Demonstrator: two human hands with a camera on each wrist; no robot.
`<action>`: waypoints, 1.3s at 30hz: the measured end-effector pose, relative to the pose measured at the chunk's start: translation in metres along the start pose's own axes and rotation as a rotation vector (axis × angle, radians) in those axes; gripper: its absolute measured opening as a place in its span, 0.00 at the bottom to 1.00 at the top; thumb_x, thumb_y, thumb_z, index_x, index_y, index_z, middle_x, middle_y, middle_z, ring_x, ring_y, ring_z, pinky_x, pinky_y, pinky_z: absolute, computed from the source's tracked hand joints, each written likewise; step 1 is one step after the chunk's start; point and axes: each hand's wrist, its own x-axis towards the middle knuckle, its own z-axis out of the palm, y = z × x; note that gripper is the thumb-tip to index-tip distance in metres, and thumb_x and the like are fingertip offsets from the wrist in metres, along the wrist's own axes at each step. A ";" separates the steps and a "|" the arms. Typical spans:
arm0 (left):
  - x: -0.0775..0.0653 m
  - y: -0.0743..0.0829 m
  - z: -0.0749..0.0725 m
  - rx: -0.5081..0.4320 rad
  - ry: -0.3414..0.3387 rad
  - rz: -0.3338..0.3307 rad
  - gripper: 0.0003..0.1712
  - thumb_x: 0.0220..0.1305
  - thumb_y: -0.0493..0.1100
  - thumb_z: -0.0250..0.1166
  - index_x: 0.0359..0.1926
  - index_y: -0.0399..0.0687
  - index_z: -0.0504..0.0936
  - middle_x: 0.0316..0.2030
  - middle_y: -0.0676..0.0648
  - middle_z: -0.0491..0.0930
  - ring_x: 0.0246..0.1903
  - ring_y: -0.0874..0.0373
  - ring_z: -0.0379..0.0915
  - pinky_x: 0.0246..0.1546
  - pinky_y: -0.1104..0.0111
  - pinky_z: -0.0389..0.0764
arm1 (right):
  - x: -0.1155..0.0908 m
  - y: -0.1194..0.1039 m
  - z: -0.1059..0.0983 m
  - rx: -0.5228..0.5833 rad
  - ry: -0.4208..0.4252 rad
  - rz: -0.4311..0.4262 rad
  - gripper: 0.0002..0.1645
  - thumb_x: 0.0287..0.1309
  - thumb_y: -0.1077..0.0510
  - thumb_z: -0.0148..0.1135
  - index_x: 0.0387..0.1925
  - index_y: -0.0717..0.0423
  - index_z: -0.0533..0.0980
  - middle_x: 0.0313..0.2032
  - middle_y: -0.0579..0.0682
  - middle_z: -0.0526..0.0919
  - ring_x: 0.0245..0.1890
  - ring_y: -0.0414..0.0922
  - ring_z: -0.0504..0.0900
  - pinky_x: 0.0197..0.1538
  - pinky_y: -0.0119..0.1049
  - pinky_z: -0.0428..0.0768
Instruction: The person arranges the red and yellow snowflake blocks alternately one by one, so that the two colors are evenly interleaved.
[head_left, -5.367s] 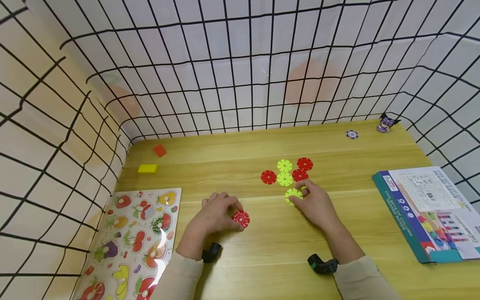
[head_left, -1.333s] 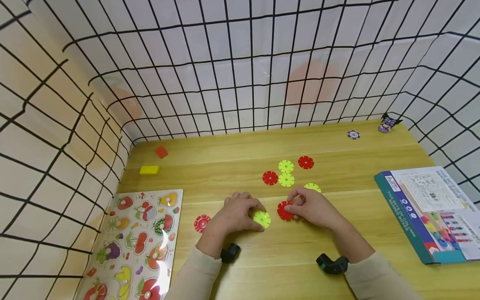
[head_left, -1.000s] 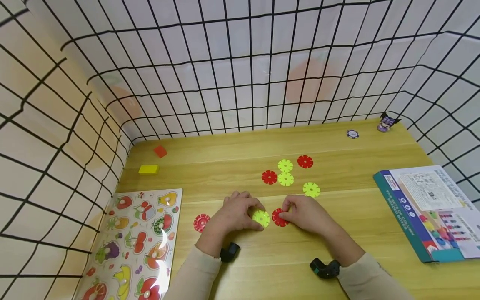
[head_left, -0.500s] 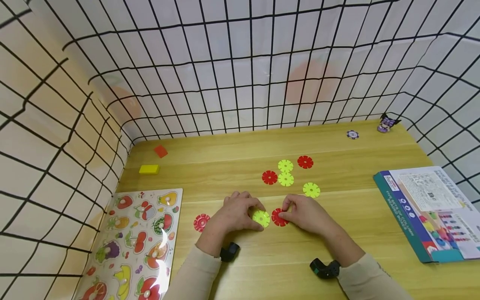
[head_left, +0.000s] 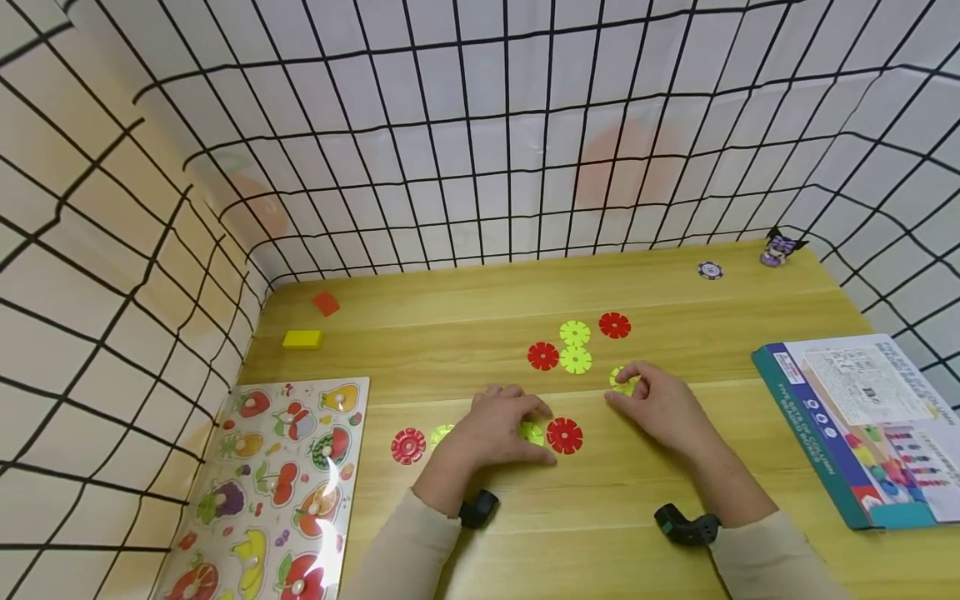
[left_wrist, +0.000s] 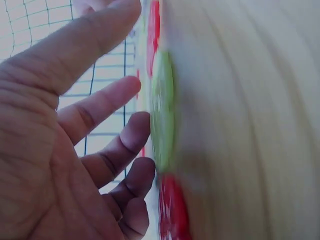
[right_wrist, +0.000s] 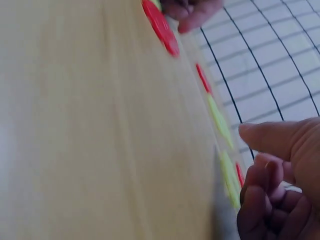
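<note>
Notched plastic discs lie in a row on the table. My left hand [head_left: 498,429] arches over the row, thumb and fingers spread and gripping nothing. Between them shows a yellow-green disc [head_left: 531,432], with a red disc [head_left: 564,436] at its right. Another red disc [left_wrist: 172,210] appears under the palm in the left wrist view, hidden from the head view. Left of the hand are a partly covered yellow-green disc [head_left: 441,435] and a pinkish-red disc [head_left: 408,446]. My right hand [head_left: 667,412] reaches to a separate yellow-green disc [head_left: 622,381], thumb and index apart around it.
Farther back lie two touching yellow-green discs [head_left: 575,347] and two red discs [head_left: 543,356]. A fruit puzzle board [head_left: 281,467] is at left, a boxed set [head_left: 855,425] at right. A yellow block [head_left: 303,339], orange piece, chip and figurine sit near the black mesh [head_left: 480,158].
The right hand has let go of the red disc at the row's right end and moved right and back to the separate yellow-green disc. My left hand has shifted slightly right.
</note>
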 end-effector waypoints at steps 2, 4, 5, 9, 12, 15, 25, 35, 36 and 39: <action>0.003 0.004 0.002 0.004 0.009 0.006 0.31 0.40 0.67 0.70 0.47 0.67 0.78 0.39 0.60 0.72 0.44 0.59 0.61 0.48 0.60 0.61 | 0.004 0.006 -0.008 -0.045 0.004 0.017 0.30 0.53 0.39 0.62 0.52 0.50 0.69 0.24 0.50 0.71 0.20 0.46 0.68 0.24 0.38 0.66; 0.006 0.007 0.004 0.017 0.016 0.009 0.29 0.40 0.66 0.71 0.47 0.67 0.79 0.38 0.60 0.72 0.42 0.60 0.61 0.46 0.61 0.61 | 0.007 0.012 -0.014 -0.085 -0.014 0.024 0.36 0.53 0.39 0.62 0.59 0.52 0.65 0.25 0.51 0.71 0.22 0.46 0.68 0.26 0.38 0.66; 0.007 0.008 0.004 0.025 0.020 0.011 0.29 0.40 0.66 0.71 0.46 0.67 0.79 0.37 0.60 0.72 0.41 0.60 0.61 0.45 0.61 0.61 | 0.009 0.013 -0.016 -0.099 -0.028 0.024 0.39 0.53 0.39 0.62 0.61 0.53 0.64 0.25 0.51 0.71 0.22 0.46 0.68 0.27 0.38 0.66; 0.009 0.011 0.006 0.058 0.024 0.013 0.27 0.41 0.65 0.71 0.45 0.68 0.80 0.35 0.59 0.70 0.39 0.61 0.60 0.42 0.63 0.60 | 0.013 0.016 -0.021 -0.128 -0.072 0.024 0.40 0.53 0.40 0.62 0.63 0.55 0.63 0.25 0.50 0.71 0.23 0.45 0.68 0.29 0.38 0.65; 0.009 0.013 0.006 0.069 0.016 0.006 0.26 0.42 0.63 0.71 0.45 0.68 0.80 0.34 0.59 0.70 0.39 0.61 0.60 0.40 0.64 0.61 | 0.015 0.017 -0.021 -0.124 -0.080 0.028 0.38 0.54 0.41 0.62 0.61 0.55 0.64 0.25 0.50 0.71 0.22 0.45 0.69 0.27 0.38 0.66; 0.009 0.013 0.005 0.069 0.010 -0.001 0.24 0.43 0.62 0.72 0.44 0.69 0.80 0.34 0.59 0.69 0.39 0.61 0.60 0.40 0.65 0.61 | 0.015 0.017 -0.020 -0.118 -0.073 0.031 0.37 0.54 0.42 0.62 0.60 0.55 0.65 0.25 0.50 0.71 0.21 0.45 0.69 0.26 0.37 0.65; 0.011 0.012 0.008 0.071 0.025 -0.006 0.24 0.42 0.62 0.72 0.43 0.69 0.80 0.34 0.59 0.70 0.39 0.61 0.60 0.39 0.65 0.61 | 0.010 0.016 -0.018 -0.072 -0.019 0.032 0.28 0.53 0.43 0.64 0.51 0.50 0.68 0.37 0.55 0.71 0.33 0.51 0.70 0.34 0.42 0.66; 0.011 0.011 0.009 0.056 0.026 -0.019 0.24 0.42 0.63 0.72 0.43 0.70 0.80 0.34 0.59 0.70 0.39 0.60 0.59 0.40 0.63 0.62 | -0.004 0.011 -0.014 0.199 -0.104 0.077 0.19 0.59 0.51 0.60 0.50 0.51 0.69 0.29 0.55 0.76 0.24 0.47 0.80 0.30 0.38 0.78; 0.011 0.011 0.010 0.055 0.027 -0.020 0.24 0.42 0.63 0.72 0.43 0.70 0.80 0.35 0.60 0.70 0.39 0.60 0.59 0.40 0.63 0.62 | -0.005 0.010 -0.013 0.225 -0.118 0.075 0.20 0.59 0.51 0.60 0.50 0.51 0.69 0.29 0.55 0.76 0.24 0.47 0.80 0.30 0.39 0.78; 0.012 0.011 0.010 0.054 0.031 -0.024 0.24 0.42 0.63 0.72 0.43 0.70 0.80 0.34 0.60 0.70 0.39 0.61 0.59 0.40 0.64 0.61 | -0.010 0.007 -0.012 0.297 -0.169 0.068 0.21 0.58 0.52 0.61 0.51 0.53 0.69 0.30 0.57 0.76 0.25 0.49 0.80 0.31 0.39 0.79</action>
